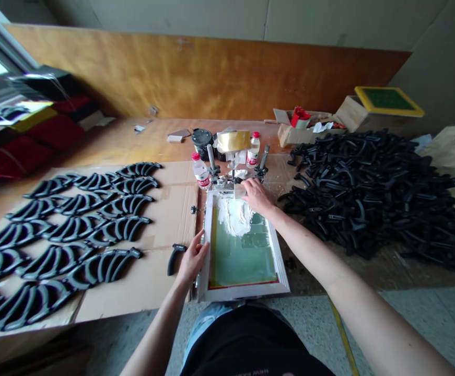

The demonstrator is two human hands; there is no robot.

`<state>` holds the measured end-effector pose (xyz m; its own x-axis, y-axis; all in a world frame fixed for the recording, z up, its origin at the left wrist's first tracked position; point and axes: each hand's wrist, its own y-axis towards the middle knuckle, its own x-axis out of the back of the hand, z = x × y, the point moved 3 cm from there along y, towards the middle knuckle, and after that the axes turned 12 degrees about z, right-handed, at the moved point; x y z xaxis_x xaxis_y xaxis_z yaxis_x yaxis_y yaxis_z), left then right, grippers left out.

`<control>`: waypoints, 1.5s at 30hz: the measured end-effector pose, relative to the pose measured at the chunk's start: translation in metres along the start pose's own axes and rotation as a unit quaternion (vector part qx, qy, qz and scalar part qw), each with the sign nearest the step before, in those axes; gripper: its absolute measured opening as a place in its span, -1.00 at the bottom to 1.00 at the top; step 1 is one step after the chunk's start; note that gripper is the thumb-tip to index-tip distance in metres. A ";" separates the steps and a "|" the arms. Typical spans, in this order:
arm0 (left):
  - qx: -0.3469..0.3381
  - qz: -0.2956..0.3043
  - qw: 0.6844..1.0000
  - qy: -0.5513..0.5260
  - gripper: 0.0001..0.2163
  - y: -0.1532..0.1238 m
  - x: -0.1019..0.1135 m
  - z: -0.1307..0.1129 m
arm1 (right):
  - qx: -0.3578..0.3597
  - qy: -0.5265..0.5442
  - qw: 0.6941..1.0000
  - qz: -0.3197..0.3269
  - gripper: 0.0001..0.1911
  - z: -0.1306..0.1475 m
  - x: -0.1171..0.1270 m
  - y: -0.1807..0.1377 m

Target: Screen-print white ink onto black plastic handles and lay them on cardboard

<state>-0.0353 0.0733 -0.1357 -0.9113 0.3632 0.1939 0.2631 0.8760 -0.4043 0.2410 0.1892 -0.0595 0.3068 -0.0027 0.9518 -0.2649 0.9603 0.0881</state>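
A silk-screen printing frame (284, 279) with a pale metal rim and green mesh (238, 266) lies in front of me, hinged to a metal clamp (223, 181) at its far end. White paste (235, 219) is smeared over the mesh's far part. My right hand (256, 194) is closed around a small pale squeegee (240, 191) at the paste's far edge. Against the frame's left side rests my left hand (194, 257), thumb and forefinger apart; its other fingers are partly hidden. One black curved handle (175, 258) lies on the cardboard just left of that hand.
Rows of black curved handles (113, 224) cover the cardboard (172, 209) at left. A large heap of similar handles (352, 193) lies at right. Two red-capped bottles (201, 172), a dark tub (202, 143) and a tape roll (233, 141) stand behind the clamp. An open carton (290, 136) sits beyond.
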 end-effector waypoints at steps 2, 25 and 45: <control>0.006 -0.001 1.000 -0.003 -0.31 0.003 -0.002 0.004 | -0.005 -0.014 0.997 0.071 -0.80 0.009 -0.014 0.007; 0.008 0.005 1.000 -0.005 -0.32 -0.001 0.003 -0.004 | 0.192 0.026 0.976 0.103 -0.89 0.030 -0.020 -0.051; -0.124 -0.039 0.949 -0.287 -0.47 0.016 -0.017 -0.114 | -0.006 0.023 0.996 0.089 -0.67 -0.006 -0.054 -0.077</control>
<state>0.0206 0.1174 -0.0436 -0.9348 0.1246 -0.3326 0.1901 0.9665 -0.1723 0.2504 0.1176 -0.1196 0.2984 0.1802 0.9373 -0.3075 0.9478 -0.0843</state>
